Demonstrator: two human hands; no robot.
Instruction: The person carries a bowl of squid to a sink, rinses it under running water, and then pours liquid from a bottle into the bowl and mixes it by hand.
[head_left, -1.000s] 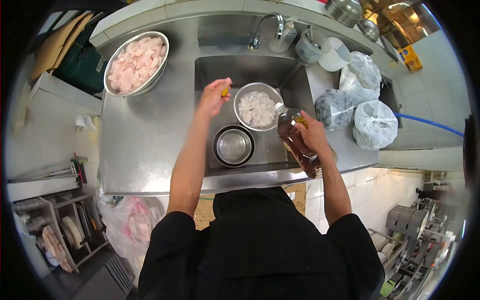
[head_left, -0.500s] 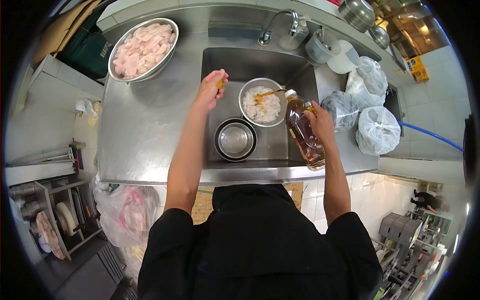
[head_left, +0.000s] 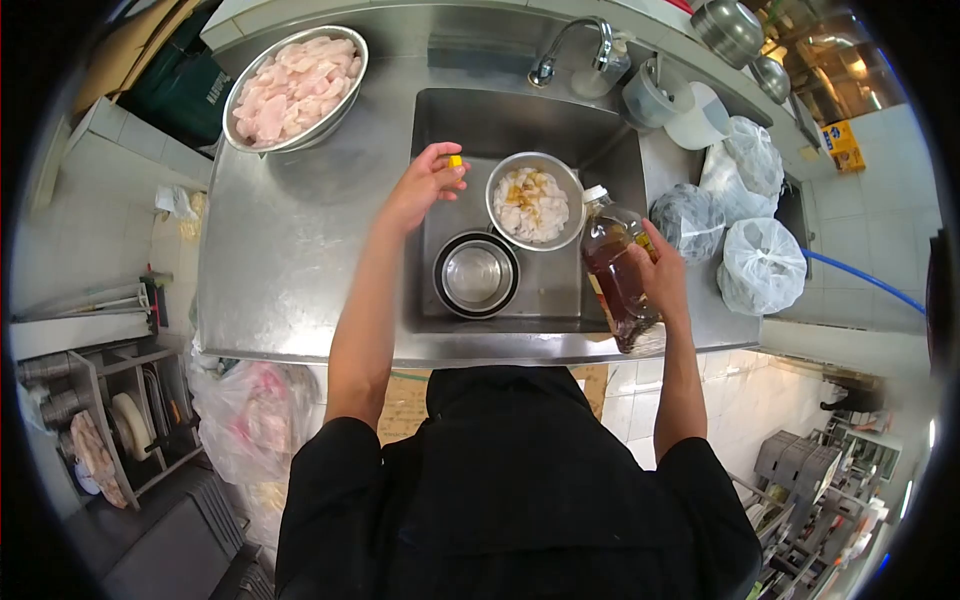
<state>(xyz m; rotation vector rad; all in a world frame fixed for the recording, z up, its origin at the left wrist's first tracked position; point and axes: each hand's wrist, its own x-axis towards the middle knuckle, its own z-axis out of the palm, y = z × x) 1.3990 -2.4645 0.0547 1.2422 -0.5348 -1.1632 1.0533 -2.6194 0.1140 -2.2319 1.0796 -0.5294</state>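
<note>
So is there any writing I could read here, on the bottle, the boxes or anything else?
Nothing reads clearly.
Bottle in the right hand: yellow label, print too small and turned away.
Dark green crate at top left: pale lettering, too blurred to spell out.
Yellow box at top right: coloured print, too small to read.
Yellow cap in the left hand: no writing visible.

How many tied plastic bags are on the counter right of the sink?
3: a clear one furthest back, a dark one beside the sink, a white one nearest the counter's right edge. More may be hidden.
</note>
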